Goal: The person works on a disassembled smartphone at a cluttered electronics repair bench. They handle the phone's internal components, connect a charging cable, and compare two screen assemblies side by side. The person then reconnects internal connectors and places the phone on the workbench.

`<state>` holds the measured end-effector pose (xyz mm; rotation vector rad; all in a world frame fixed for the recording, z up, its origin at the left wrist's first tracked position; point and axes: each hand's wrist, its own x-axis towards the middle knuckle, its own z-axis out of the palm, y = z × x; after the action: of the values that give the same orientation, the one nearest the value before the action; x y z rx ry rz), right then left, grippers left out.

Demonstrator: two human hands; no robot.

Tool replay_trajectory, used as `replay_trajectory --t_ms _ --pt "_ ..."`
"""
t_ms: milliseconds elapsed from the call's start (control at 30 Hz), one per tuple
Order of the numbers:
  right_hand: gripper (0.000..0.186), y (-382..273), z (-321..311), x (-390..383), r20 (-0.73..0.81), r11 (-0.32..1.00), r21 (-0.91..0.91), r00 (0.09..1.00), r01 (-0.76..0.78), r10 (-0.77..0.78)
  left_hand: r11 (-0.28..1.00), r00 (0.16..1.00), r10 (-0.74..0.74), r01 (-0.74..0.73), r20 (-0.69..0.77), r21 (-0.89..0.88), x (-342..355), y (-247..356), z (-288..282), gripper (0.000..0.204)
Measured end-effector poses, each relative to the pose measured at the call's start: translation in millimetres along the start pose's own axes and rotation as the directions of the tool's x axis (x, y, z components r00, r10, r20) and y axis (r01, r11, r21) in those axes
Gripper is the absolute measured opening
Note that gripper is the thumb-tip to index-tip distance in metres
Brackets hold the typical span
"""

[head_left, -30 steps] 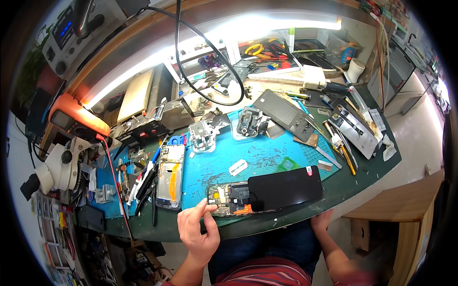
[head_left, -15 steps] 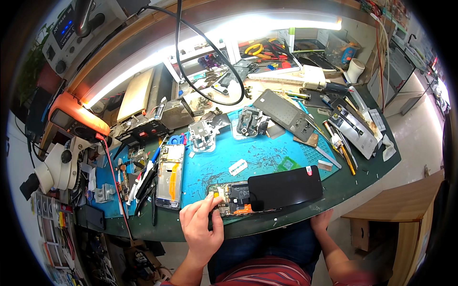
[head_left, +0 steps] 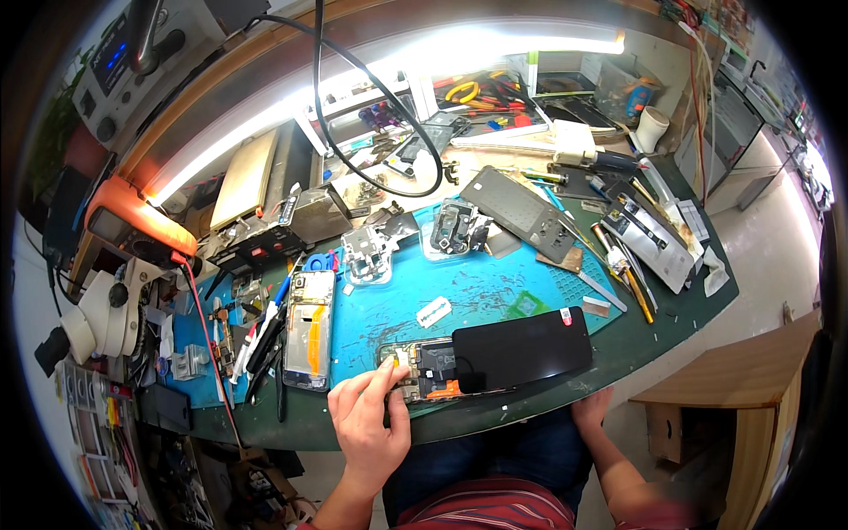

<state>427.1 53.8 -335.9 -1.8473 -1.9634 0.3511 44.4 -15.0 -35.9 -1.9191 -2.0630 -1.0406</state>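
Observation:
An opened smartphone (head_left: 430, 360) lies near the front edge of the bench, its circuit board and battery bare at the left end. A black phone screen (head_left: 521, 352) covers its right part, with a small white and red sticker at the corner. My left hand (head_left: 369, 428) reaches over the front edge, fingertips touching the board end beside a small yellow spot. Its thumb stands apart from the index finger, and nothing shows held between them. By my thigh, below the bench edge, rests my right hand (head_left: 592, 410); its fingers are hidden.
Left of the phone lies another opened phone frame (head_left: 308, 331). A white blade-shaped piece (head_left: 434, 312) and a green square (head_left: 528, 305) lie on the blue mat (head_left: 371, 305). Parts trays (head_left: 367, 252), a grey phone back (head_left: 518, 212) and tools sit behind. A black cable loop (head_left: 322, 115) hangs above.
The whole view has shifted slightly. My left hand stays with its fingertips at the phone's board, and my right hand stays low by my thigh.

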Motion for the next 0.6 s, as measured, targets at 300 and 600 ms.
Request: replay_trajectory --t_ms 300,600 --pt "0.055 -0.9 -0.9 0.5 0.043 0.999 -0.018 0.998 -0.037 0.037 1.000 1.000 0.009 -0.009 -0.014 0.025 0.7 -0.1 1.1 0.043" --pt "0.058 -2.7 -0.6 0.7 0.030 0.999 -0.005 0.998 -0.047 0.047 1.000 1.000 0.016 -0.016 0.002 0.007 0.8 0.8 0.6 0.046"
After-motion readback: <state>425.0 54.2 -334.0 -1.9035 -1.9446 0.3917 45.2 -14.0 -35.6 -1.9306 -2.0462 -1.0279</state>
